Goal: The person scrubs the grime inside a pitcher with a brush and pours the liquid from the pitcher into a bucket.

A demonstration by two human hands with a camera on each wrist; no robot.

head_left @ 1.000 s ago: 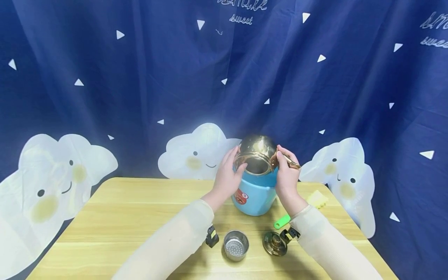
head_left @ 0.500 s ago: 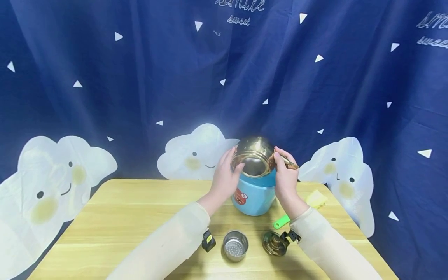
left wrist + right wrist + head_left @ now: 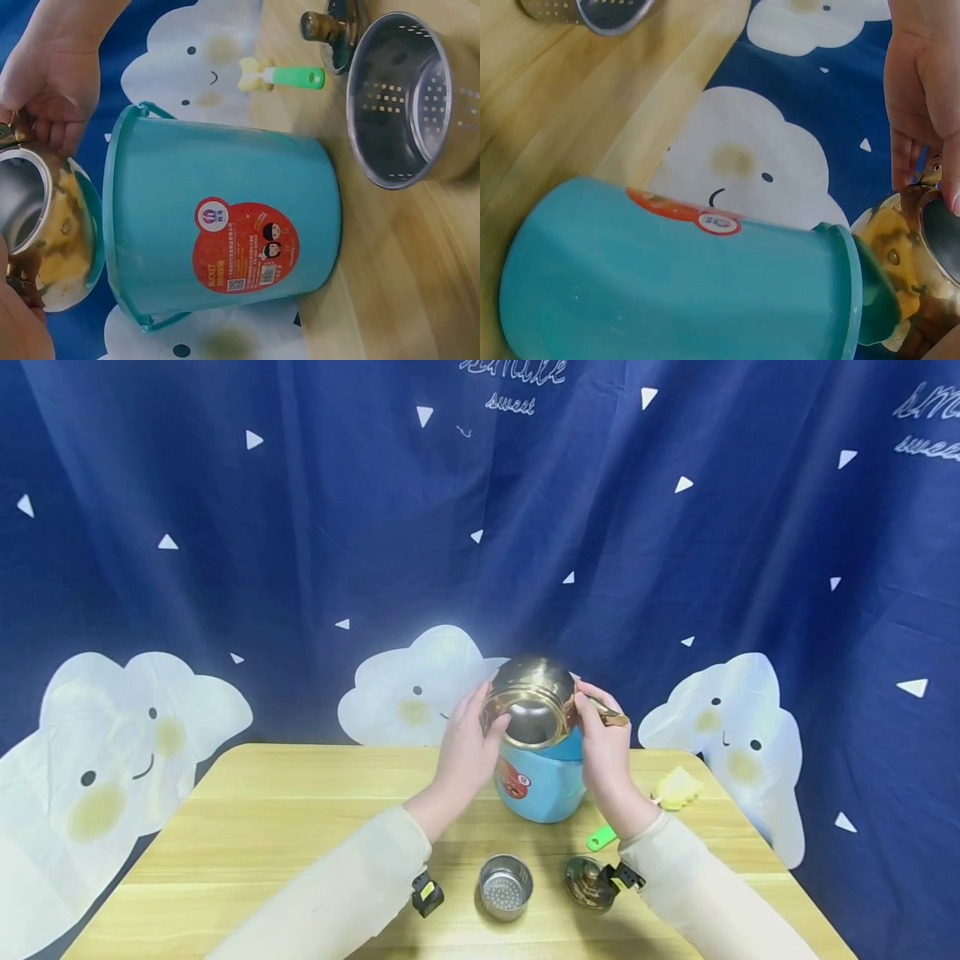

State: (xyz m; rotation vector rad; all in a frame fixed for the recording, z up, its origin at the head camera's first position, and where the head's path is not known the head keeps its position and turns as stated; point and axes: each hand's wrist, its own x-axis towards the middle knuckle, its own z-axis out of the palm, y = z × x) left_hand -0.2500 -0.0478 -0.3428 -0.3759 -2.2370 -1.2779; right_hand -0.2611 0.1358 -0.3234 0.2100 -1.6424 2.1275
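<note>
A gold metal teapot (image 3: 528,688), its lid off, is held tilted over the mouth of a light blue bucket (image 3: 542,793), with its round opening facing me. My left hand (image 3: 467,745) grips the pot's left side, thumb at the opening's rim. On the other side my right hand (image 3: 606,745) grips it beside a gold part that sticks out to the right. In the left wrist view, the opening shows a silvery inside and the bucket (image 3: 225,157) carries a red label. The right wrist view shows my left hand (image 3: 926,105) with fingers at a metal bracket on the pot.
A perforated steel strainer basket (image 3: 506,887) stands on the wooden table (image 3: 315,818) near me. To its right lies a dark gold lid (image 3: 589,882), partly behind the wrist camera. A brush with a yellow head (image 3: 677,788) and green handle (image 3: 602,837) lies under the right forearm.
Both hands have shifted the teapot slightly left and down over the bucket. The left forearm has swung outward. The bucket, strainer basket, lid and brush stay in place.
</note>
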